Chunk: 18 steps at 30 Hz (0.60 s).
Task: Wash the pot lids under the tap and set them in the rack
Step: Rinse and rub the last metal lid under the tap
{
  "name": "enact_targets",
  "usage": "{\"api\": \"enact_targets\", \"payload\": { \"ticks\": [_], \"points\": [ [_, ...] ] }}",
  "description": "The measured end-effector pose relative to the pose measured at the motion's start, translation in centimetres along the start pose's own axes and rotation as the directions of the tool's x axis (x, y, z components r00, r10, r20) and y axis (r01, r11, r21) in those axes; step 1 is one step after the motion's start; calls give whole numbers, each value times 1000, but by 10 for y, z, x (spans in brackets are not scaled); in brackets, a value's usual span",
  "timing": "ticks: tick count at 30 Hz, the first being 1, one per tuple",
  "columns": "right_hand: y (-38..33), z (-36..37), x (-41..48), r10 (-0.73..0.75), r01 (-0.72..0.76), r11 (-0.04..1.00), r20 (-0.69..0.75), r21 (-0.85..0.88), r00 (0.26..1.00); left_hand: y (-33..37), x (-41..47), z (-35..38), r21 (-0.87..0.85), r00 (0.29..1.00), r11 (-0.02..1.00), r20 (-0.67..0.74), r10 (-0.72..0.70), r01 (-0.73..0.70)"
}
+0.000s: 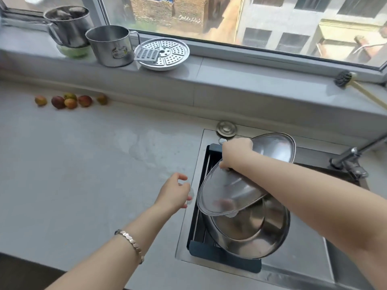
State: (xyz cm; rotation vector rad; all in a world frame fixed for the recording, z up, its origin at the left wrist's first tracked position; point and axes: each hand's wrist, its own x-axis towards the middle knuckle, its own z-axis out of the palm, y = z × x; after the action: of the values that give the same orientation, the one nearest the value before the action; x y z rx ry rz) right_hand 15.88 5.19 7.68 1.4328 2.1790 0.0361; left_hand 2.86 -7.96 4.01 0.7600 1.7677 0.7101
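Three steel pot lids stand tilted in a dark blue rack (226,258) at the left end of the sink. My right hand (235,153) grips the top edge of the middle lid (226,191), reaching across from the right. Behind it leans a further lid (276,146). The nearest lid (251,229) shows its hollow underside. My left hand (174,193) hovers over the wet worktop just left of the rack, fingers loosely curled and holding nothing. The tap (354,158) stands at the right of the sink; no water is seen running.
A grey worktop (73,174) runs left of the sink, with several small fruits (70,100) by the wall. On the window sill stand two steel pots (111,46), a perforated steamer plate (162,53) and a brush (345,79) at the right.
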Motion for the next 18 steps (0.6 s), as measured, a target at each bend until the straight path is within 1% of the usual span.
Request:
{"api": "enact_targets", "payload": {
  "ticks": [5,10,12,16,18],
  "points": [
    [-6,10,18,46,-45,999,76,-9,996,-1,10,0,-18,1000,1000,11,-19,19],
    [0,15,18,34,-34,999,121,-2,992,2,21,5,-22,1000,999,11,-27,27],
    [2,22,15,29,-27,999,126,-18,992,5,25,8,-16,1000,999,14,-28,28],
    [12,33,12,49,-56,996,96,75,994,12,27,13,7,1000,1000,21,-23,22],
    [14,36,11,51,-57,995,86,77,995,14,28,14,21,999,1000,27,-23,23]
  ]
}}
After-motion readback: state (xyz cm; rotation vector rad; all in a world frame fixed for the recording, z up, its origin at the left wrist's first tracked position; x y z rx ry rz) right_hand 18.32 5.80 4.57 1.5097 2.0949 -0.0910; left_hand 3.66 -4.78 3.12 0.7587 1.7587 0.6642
